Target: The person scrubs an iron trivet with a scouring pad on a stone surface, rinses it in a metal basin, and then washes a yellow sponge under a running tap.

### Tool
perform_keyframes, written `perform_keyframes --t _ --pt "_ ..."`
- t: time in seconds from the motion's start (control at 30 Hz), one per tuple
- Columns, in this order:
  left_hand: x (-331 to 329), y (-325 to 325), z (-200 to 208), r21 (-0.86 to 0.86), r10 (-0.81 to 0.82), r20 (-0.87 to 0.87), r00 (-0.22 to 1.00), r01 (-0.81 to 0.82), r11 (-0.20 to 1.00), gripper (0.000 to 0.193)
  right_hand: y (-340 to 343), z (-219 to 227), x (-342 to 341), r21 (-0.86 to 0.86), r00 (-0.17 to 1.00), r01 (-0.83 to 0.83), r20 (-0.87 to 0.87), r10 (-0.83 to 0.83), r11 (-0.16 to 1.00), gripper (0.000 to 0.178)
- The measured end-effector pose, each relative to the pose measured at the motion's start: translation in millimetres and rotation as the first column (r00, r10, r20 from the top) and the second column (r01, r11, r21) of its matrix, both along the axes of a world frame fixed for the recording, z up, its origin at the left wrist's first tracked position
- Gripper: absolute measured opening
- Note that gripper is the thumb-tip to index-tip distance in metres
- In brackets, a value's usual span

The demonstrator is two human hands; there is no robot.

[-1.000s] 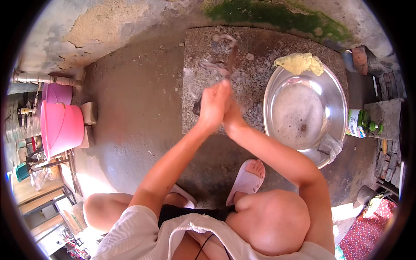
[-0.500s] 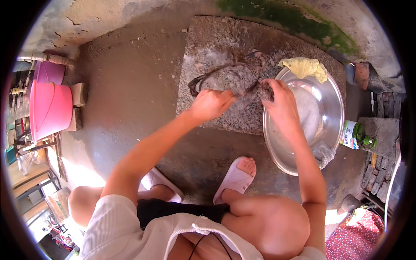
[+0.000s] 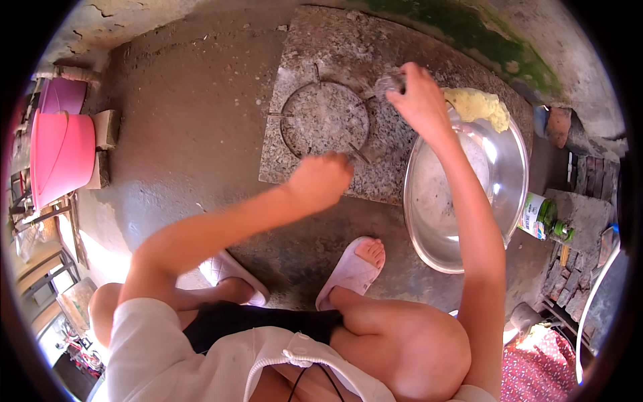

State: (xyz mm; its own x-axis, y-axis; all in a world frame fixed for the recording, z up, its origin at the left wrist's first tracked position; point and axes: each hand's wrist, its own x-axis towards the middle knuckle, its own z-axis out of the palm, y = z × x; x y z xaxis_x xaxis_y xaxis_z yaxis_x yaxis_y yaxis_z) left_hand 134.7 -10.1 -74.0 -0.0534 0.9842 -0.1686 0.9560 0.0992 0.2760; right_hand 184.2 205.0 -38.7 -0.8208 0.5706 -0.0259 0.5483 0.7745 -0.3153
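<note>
A round metal stove ring [image 3: 285,136] with several short prongs lies on the speckled stone slab [image 3: 315,40]. My left hand [image 3: 320,179] is closed in a fist just in front of the ring, slightly blurred; what it holds, if anything, is hidden. Farther back to the right, my right hand [image 3: 423,100] grips a grey wire scourer [image 3: 390,83] above the slab, apart from the ring. Under my right forearm stands a wide steel basin [image 3: 416,231] with cloudy liquid in it. A yellow cloth [image 3: 479,107] hangs over the basin's far rim.
A green bottle [image 3: 544,216] lies right of the basin, beside stacked bricks and tiles [image 3: 569,275]. Pink [image 3: 63,157] and purple [image 3: 61,96] buckets stand at the left. My slippered feet [image 3: 351,271] rest on the wet concrete floor [image 3: 174,134] in front of the slab.
The stove ring, earlier tilted up in my left hand, now lies flat. My right hand moved away from it with the scourer. The mesh cloth at the basin's near rim no longer shows.
</note>
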Motion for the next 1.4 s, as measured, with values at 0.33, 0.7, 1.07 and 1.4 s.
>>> perform_keyframes --t 0.33,0.7,1.07,1.4 --pt "-187 50 -35 -0.085 0.439 0.524 0.730 -0.468 0.879 0.039 -42 -29 -33 -0.363 0.971 -0.139 0.132 0.199 0.921 0.043" --pt "-106 33 72 -0.330 0.338 0.939 -0.072 -0.475 0.816 0.024 -38 50 -18 0.300 0.701 -0.610 -0.226 0.676 0.733 0.038" --pt "-17 32 101 -0.236 0.191 0.969 -0.160 -0.833 0.501 0.025 -68 47 -4 0.213 0.728 -0.386 -0.527 0.438 0.897 0.041" --pt "-4 32 85 -0.341 0.055 0.931 -0.360 -0.808 0.480 0.018 -81 50 -8 -0.601 0.616 -0.365 -0.729 -0.299 0.712 0.019"
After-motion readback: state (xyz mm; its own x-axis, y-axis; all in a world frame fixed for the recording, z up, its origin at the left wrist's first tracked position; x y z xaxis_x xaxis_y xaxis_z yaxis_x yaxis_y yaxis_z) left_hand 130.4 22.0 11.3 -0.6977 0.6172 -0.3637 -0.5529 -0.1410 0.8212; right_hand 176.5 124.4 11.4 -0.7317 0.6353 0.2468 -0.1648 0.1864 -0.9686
